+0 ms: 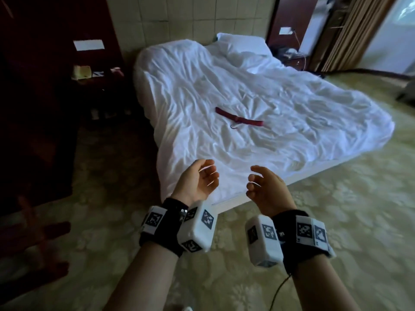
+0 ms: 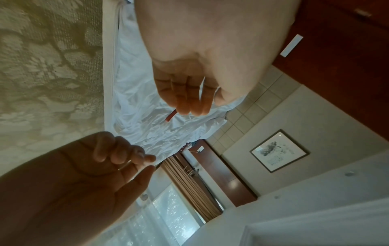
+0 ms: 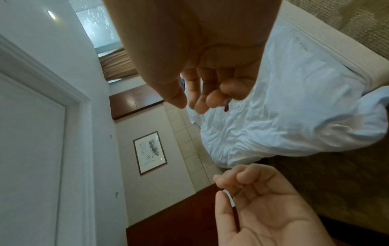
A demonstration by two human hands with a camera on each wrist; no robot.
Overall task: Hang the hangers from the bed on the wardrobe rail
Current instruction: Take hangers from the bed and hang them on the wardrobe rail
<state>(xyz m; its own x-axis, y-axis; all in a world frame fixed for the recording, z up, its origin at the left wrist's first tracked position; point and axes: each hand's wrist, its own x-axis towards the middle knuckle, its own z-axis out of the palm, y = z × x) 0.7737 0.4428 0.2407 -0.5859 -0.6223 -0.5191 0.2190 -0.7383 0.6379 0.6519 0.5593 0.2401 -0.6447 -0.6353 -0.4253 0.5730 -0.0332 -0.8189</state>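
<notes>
Both hands empty, left hand point(image 1: 197, 180) and right hand point(image 1: 265, 187) loosely curled, palms facing, held off the bed's point(image 1: 314, 122) near corner, likely readying a reach; one hanger point(image 1: 239, 117) lies mid-bed, well beyond them.

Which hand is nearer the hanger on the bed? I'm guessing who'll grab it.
The right hand, only marginally: it hangs more directly below the dark red hanger, while the left hand sits further left. Both are empty.
</notes>
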